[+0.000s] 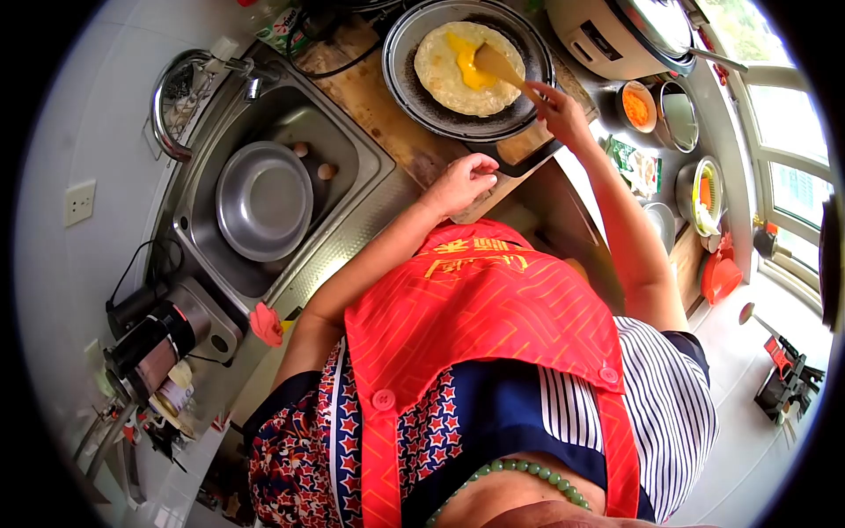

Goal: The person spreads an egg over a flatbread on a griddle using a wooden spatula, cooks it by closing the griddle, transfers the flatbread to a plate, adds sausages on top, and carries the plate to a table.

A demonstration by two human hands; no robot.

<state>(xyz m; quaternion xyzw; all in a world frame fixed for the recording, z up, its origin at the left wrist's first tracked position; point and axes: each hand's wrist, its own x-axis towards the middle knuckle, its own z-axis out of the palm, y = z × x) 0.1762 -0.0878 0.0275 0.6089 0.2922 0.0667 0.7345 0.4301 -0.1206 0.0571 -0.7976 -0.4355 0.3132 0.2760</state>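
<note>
A round flatbread (436,75) lies in a dark round pan (400,88) at the top centre. Yellow egg (465,55) is spread over part of its upper face. My right hand (562,114) is closed round the handle of a wooden spatula (498,63), whose blade rests on the egg. Just below the pan, near the counter's front edge, my left hand (460,185) has its fingers curled together. Whether anything is inside those fingers is hidden.
A metal sink (352,141) with a metal basin (264,201) and eggshells (326,171) is at left. A cooker (598,40) stands at upper right. Bowls with orange shreds (635,106) and vegetables (704,195) line the right side, beside a green packet (635,167).
</note>
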